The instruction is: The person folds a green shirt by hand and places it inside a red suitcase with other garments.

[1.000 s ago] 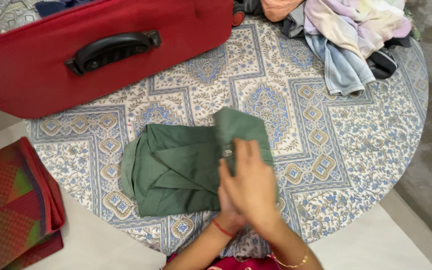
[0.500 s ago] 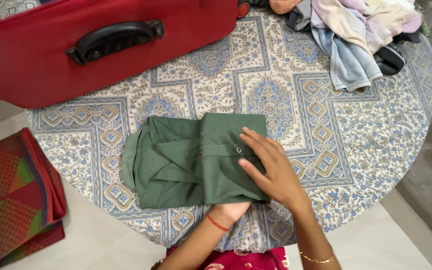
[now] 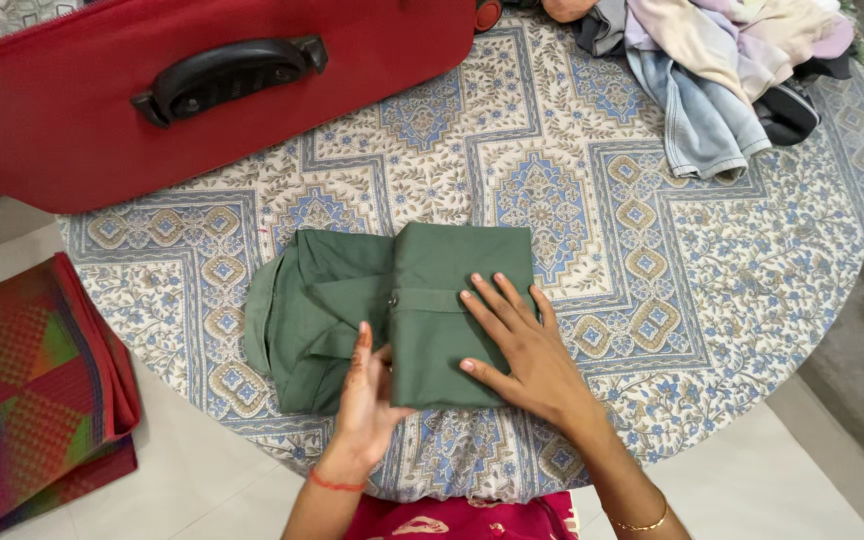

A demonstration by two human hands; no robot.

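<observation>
A: Change since half a second ago: the left hand [image 3: 364, 390], then tucked under the near edge of the green shirt [image 3: 392, 315] with only the wrist showing, has come out and now lies on top of the cloth. The folded-over panel has shifted slightly left, and the button that showed beside the right hand's fingertips is no longer visible.

B: Hand states?

A: Right hand [image 3: 522, 350]: open, fingers spread, palm flat on the folded panel. It grips nothing; it presses. Left hand: open, fingers together and pointing away from the person, edge-on along the left border of the panel near the shirt's near edge. It touches the cloth; no pinch is visible.

B: Why that arrangement?

A: Judgement: the flat right palm keeps the upper layer from springing back, while the left hand appears to square the fold edge against the layer beneath.

B: Location and condition of the garment?

A: It lies on the round table [image 3: 752, 300], which carries a blue and beige patterned cloth, toward the near side and left of centre. Dark green woven fabric, folded into a rough rectangle; the right part is a smooth doubled panel, the left part shows diagonal folds and a curved edge.

B: Surroundings?

A: A red suitcase [image 3: 102, 130] with a black handle [image 3: 227, 75] at the far left, a heap of loose clothes [image 3: 712, 70] at the far right, and a multicoloured folded textile [image 3: 22, 400] off the table to the left.
</observation>
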